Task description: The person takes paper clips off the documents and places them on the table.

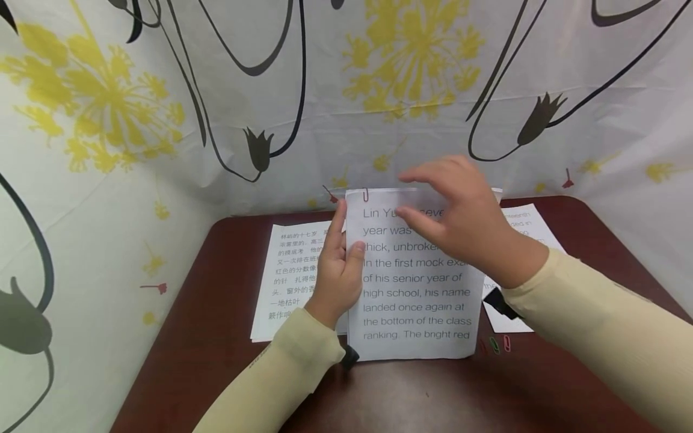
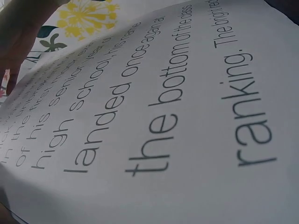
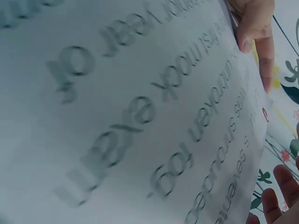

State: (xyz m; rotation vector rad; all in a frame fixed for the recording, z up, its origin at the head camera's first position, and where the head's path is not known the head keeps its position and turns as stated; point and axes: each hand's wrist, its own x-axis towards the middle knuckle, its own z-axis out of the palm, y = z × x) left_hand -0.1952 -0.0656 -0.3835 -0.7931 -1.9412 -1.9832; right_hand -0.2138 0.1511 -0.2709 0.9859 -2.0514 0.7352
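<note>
My left hand (image 1: 340,273) grips the left edge of upright printed sheets (image 1: 417,349), its thumb lying on the front page. Large English text covers that page. A red paper clip (image 1: 365,195) sits on the top edge near the left corner, and it shows as well in the right wrist view. My right hand (image 1: 470,219) hovers in front of the upper right part of the sheets, fingers and thumb spread apart with nothing between them. In the left wrist view the page (image 2: 205,186) fills most of the frame.
Sheets with Chinese text (image 1: 292,270) lie on the dark red table (image 1: 379,400) at left. Another English sheet (image 1: 506,319) lies at right, partly covered. Near it are a green clip (image 1: 494,344) and a pink clip (image 1: 506,343). A flower-patterned cloth (image 1: 325,90) hangs behind.
</note>
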